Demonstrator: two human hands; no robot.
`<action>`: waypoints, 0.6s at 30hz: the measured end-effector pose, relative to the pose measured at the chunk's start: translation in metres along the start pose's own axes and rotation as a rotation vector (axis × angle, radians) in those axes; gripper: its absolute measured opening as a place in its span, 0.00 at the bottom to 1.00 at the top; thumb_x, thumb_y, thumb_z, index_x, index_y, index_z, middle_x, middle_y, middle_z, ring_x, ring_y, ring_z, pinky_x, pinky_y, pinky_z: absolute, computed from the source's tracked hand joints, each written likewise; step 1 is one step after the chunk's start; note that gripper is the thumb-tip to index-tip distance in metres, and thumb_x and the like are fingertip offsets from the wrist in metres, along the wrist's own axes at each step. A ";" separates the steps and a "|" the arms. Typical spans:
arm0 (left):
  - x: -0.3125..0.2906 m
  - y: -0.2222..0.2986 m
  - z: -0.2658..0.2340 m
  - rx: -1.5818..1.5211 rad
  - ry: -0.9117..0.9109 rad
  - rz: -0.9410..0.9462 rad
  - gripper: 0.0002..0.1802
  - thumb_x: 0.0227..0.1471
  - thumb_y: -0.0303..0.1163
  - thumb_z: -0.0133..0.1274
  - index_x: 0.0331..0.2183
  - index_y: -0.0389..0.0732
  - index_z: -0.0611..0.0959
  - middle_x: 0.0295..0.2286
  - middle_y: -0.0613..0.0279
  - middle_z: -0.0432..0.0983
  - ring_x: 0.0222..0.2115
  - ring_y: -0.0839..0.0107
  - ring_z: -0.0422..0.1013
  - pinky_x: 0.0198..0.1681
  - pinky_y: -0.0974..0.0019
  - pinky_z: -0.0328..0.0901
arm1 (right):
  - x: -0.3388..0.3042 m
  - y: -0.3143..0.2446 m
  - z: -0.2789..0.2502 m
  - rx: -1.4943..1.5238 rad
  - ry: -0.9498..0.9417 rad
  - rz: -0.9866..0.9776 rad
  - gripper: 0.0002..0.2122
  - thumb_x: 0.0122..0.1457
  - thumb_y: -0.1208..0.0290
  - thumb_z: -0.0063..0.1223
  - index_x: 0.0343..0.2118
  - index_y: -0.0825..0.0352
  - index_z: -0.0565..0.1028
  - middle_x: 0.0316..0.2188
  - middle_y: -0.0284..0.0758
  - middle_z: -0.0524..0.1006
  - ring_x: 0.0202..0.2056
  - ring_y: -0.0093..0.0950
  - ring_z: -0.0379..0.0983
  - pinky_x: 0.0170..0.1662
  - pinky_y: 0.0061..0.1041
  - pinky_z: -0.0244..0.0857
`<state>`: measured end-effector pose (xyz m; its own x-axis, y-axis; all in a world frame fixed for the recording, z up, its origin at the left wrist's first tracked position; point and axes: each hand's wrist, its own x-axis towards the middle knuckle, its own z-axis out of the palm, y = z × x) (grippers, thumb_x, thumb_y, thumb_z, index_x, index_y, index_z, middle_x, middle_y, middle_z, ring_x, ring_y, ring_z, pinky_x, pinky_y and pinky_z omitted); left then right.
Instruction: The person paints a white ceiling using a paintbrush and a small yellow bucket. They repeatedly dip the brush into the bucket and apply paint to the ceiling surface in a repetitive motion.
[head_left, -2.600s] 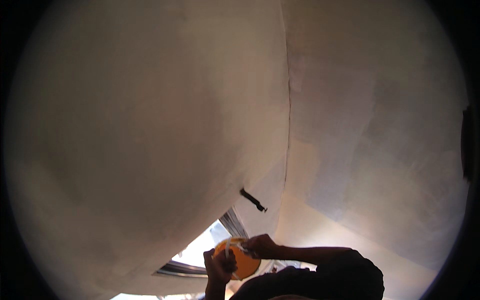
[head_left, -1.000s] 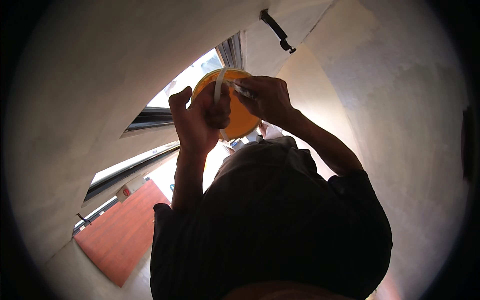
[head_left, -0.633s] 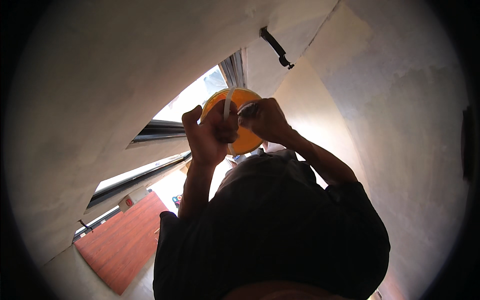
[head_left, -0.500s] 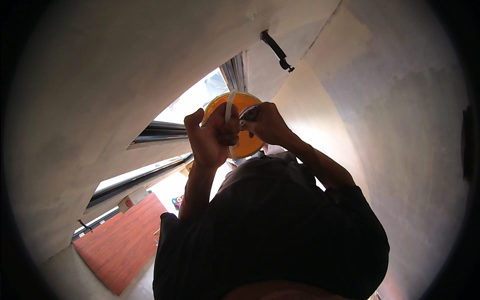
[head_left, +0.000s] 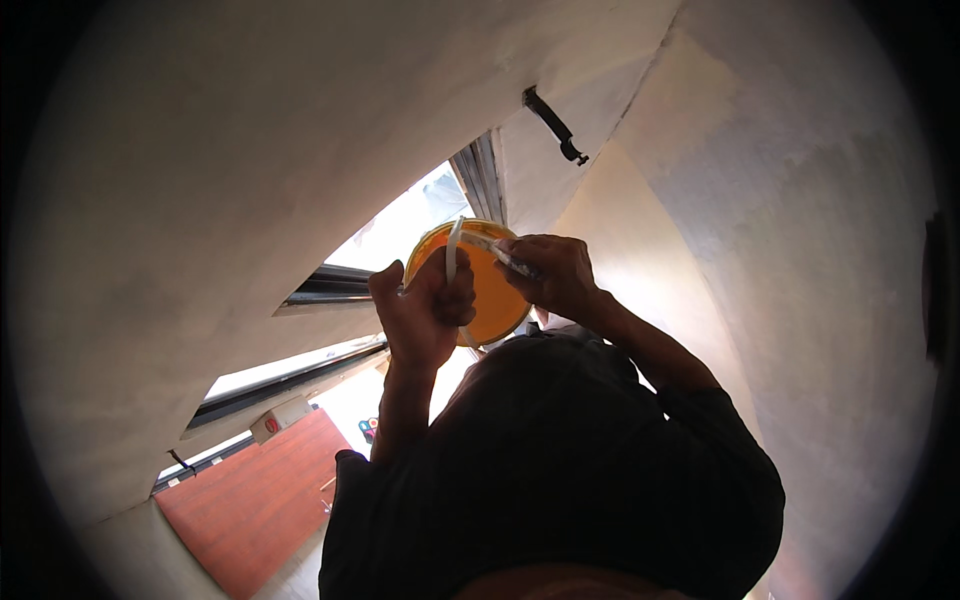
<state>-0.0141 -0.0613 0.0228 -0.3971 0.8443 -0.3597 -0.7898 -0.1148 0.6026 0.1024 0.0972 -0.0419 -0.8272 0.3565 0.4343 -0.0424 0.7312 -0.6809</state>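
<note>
An orange-yellow bucket (head_left: 497, 315) hangs in front of my chest. My left hand (head_left: 418, 315) is closed round its pale strap-like handle (head_left: 453, 248), with the thumb sticking out to the left. My right hand (head_left: 560, 275) is at the bucket's right side, its fingers pinched on a slim whitish, smeared tool (head_left: 515, 262). That tool slants over the bucket's mouth, its far end pointing toward the handle. Whether it is a brush or a scraper I cannot make out. What lies inside the bucket is too dark to read.
A bright window opening (head_left: 405, 220) with a dark frame lies beyond the bucket. From the pale wall sticks a black strap-like bracket (head_left: 555, 125). A reddish wood-grain panel (head_left: 255, 500) stands at the lower left, with a small box (head_left: 281, 420) by it.
My right hand has moved right and turned, so more of the tool shows over the bucket. The left hand keeps its grip on the handle. The whole view has shifted slightly.
</note>
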 end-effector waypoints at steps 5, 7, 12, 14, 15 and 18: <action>0.000 -0.001 0.000 -0.061 0.046 -0.008 0.37 0.46 0.63 0.34 0.40 0.38 0.70 0.20 0.72 0.55 0.17 0.81 0.48 0.20 0.75 0.45 | -0.005 0.002 0.008 -0.098 0.045 -0.161 0.15 0.46 0.73 0.64 0.39 0.69 0.76 0.29 0.41 0.80 0.27 0.35 0.79 0.30 0.29 0.73; 0.004 -0.002 -0.003 -0.054 0.026 0.004 0.37 0.46 0.63 0.34 0.40 0.38 0.70 0.20 0.71 0.55 0.17 0.81 0.48 0.20 0.76 0.45 | -0.003 -0.007 0.004 0.023 0.014 0.057 0.12 0.46 0.71 0.63 0.34 0.67 0.78 0.26 0.39 0.80 0.26 0.35 0.78 0.31 0.30 0.72; 0.015 -0.004 -0.001 -0.008 0.041 0.010 0.39 0.45 0.64 0.33 0.41 0.38 0.71 0.20 0.71 0.55 0.17 0.81 0.48 0.21 0.76 0.45 | 0.000 -0.010 0.009 0.339 -0.175 0.443 0.09 0.47 0.69 0.63 0.29 0.68 0.80 0.24 0.38 0.80 0.26 0.28 0.78 0.33 0.27 0.71; 0.016 -0.006 0.004 0.020 0.105 0.020 0.39 0.45 0.64 0.33 0.41 0.38 0.71 0.20 0.71 0.56 0.17 0.81 0.48 0.21 0.76 0.45 | 0.003 -0.012 0.011 0.407 -0.278 0.561 0.10 0.47 0.70 0.64 0.30 0.71 0.80 0.24 0.39 0.81 0.26 0.21 0.76 0.34 0.25 0.70; 0.017 -0.006 0.004 0.011 0.101 0.013 0.39 0.45 0.64 0.33 0.41 0.38 0.71 0.20 0.71 0.56 0.17 0.81 0.48 0.21 0.76 0.45 | 0.003 -0.011 0.011 0.414 -0.272 0.549 0.10 0.47 0.70 0.64 0.30 0.71 0.80 0.24 0.39 0.81 0.25 0.22 0.76 0.34 0.25 0.70; 0.018 -0.006 0.002 0.005 0.107 0.004 0.39 0.45 0.64 0.33 0.41 0.38 0.70 0.19 0.71 0.56 0.17 0.81 0.48 0.21 0.76 0.45 | 0.001 -0.004 0.016 0.384 -0.241 0.510 0.10 0.47 0.70 0.64 0.30 0.70 0.81 0.24 0.39 0.81 0.25 0.24 0.76 0.34 0.26 0.70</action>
<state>-0.0151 -0.0445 0.0144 -0.4483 0.7833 -0.4306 -0.7858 -0.1157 0.6076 0.0928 0.0856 -0.0478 -0.8965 0.4293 -0.1095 0.2266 0.2319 -0.9460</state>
